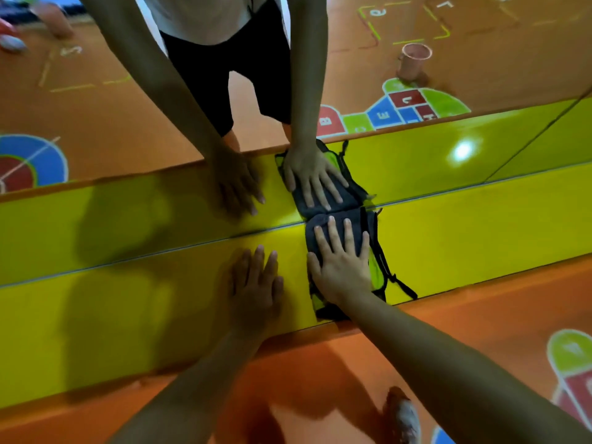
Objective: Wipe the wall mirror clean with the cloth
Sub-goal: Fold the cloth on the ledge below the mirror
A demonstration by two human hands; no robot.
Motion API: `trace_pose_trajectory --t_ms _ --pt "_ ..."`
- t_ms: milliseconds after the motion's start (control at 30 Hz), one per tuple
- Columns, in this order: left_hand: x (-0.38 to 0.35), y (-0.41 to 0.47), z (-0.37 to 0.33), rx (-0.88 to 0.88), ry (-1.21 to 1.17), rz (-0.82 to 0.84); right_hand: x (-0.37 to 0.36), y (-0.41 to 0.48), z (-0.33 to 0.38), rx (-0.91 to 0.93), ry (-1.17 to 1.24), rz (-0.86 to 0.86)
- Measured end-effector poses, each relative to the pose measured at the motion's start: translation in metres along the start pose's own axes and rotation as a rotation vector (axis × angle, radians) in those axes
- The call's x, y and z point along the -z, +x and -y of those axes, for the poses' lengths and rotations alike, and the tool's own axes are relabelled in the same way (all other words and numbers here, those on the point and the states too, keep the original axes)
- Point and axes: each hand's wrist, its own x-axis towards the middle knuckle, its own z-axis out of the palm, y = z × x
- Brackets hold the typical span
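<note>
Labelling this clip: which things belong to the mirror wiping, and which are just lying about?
Job: cloth, right hand pressing it, left hand flat on the yellow ledge, wall mirror.
Lying about: pink cup seen in the reflection, painted hopscotch on the floor.

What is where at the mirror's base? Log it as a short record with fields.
cloth: dark with green trim, flat on the yellow ledge, top edge meeting the mirror
right hand: flat on the cloth, fingers straight
left hand: flat on the bare ledge left of the cloth, not touching it
mirror: reflects both hands and the cloth
floor: orange, with painted game markings
</note>
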Motion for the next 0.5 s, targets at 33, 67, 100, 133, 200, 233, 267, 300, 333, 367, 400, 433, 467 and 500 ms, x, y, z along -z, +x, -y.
trace_pose_trajectory --t_ms 33,67,100,133,200,233,267,300,333,367,400,433,467,500 --pt "0.006 -0.004 0.013 0.009 0.005 -0.007 -0.003 -0.002 0.015 0.005 -0.001 -0.001" --pt "0.011 -0.007 0.025 0.021 0.018 -0.011 -0.005 -0.004 0.028 0.013 -0.003 -0.001" --pt "0.015 -0.009 0.036 0.034 0.03 -0.008 -0.007 -0.005 0.04 0.023 -0.004 0.0" --pt "0.018 -0.01 0.045 0.041 0.036 0.001 -0.009 -0.006 0.049 0.03 0.0 0.001" --pt "0.023 -0.011 0.052 0.026 0.046 0.031 -0.012 -0.007 0.062 0.03 0.007 -0.01" --pt "0.025 -0.009 0.051 0.011 0.058 0.036 -0.013 -0.007 0.065 0.026 0.007 -0.018" --pt "0.027 -0.007 0.051 -0.005 0.068 0.034 -0.014 -0.008 0.068 0.024 0.011 -0.02" --pt "0.03 -0.005 0.05 -0.009 0.072 0.037 -0.014 -0.009 0.069 0.024 0.013 -0.021" --pt "0.033 -0.003 0.05 -0.005 0.074 0.046 -0.015 -0.009 0.07 0.027 0.01 -0.026" --pt "0.035 -0.001 0.052 -0.003 0.08 0.05 -0.014 -0.009 0.071 0.027 0.009 -0.031" --pt "0.037 0.001 0.054 -0.006 0.084 0.052 -0.014 -0.009 0.072 0.022 0.014 -0.028" --pt "0.037 0.002 0.058 -0.009 0.087 0.058 -0.013 -0.008 0.072 0.015 0.016 -0.019" --pt "0.038 0.003 0.062 -0.009 0.09 0.067 -0.013 -0.008 0.073 0.01 0.014 -0.011" --pt "0.038 0.003 0.066 -0.008 0.1 0.072 -0.014 -0.008 0.075 0.005 0.011 -0.005"
